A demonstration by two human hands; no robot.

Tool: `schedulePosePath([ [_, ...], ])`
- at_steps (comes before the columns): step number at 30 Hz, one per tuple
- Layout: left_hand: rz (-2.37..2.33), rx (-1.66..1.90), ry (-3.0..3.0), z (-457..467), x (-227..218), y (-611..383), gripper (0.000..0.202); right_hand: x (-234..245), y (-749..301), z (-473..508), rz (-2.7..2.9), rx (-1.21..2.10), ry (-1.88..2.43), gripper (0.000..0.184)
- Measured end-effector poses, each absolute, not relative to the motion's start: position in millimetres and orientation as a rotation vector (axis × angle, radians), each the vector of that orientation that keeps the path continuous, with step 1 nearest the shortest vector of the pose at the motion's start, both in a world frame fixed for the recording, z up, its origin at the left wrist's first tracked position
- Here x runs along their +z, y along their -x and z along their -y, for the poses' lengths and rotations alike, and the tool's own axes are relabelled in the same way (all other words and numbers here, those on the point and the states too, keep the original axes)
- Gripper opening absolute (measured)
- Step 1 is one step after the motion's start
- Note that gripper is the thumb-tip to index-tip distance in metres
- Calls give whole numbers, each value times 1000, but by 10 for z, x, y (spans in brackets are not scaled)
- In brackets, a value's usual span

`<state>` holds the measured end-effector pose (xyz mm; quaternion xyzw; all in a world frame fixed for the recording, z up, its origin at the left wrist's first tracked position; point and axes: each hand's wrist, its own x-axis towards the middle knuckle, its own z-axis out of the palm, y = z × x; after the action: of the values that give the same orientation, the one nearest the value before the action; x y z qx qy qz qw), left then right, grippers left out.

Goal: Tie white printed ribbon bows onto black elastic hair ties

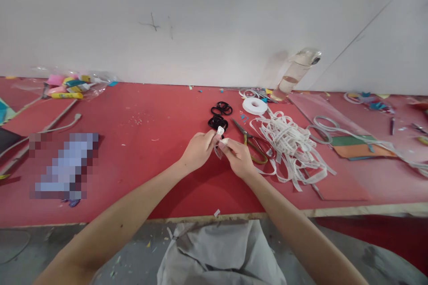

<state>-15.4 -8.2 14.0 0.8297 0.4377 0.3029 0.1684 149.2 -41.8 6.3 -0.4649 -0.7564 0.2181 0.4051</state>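
Note:
My left hand (pixel 200 149) and my right hand (pixel 238 156) meet above the table, both closed in a pinch. Between their fingertips is a small white strip (pixel 220 130), apparently ribbon; a paler end hangs below the fingers. Just beyond the hands lie black elastic bands (pixel 217 122) in a small pile, and more black bands (pixel 221 108) behind them. Scissors (pixel 254 144) with yellow and red handles rest right of my right hand, blades pointing away. Beside them spreads a tangled heap of white printed ribbon (pixel 289 138).
A roll of white tape (pixel 254 106) lies behind the scissors. A clear bottle (pixel 296 73) leans near the wall. To the left are a pixelated blue object (pixel 68 164) and a bag of colourful items (pixel 67 84). A cable (pixel 354 133) and coloured sheets (pixel 363 146) lie right.

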Motion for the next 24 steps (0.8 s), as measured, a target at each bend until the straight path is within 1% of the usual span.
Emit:
schedulePosePath([
  [3,-1166,840,-2290,37,132,198,37,54,-1497,436,1923,490,1174,37],
  [7,-1220,849,-2293,32,159,258,38,54,-1505,433,1762,404,1178,17],
  [8,-1232,839,-2325,43,167,257,38,53,-1506,425,1707,391,1172,16],
  [11,-1212,786,-2467,86,181,222,40,45,-1506,400,1621,374,1142,23],
  [16,-1180,748,-2675,105,176,181,43,66,-1508,386,1688,413,1085,33],
  [24,-1008,756,-2798,78,84,197,41,129,-1517,393,1765,461,1124,27],
])
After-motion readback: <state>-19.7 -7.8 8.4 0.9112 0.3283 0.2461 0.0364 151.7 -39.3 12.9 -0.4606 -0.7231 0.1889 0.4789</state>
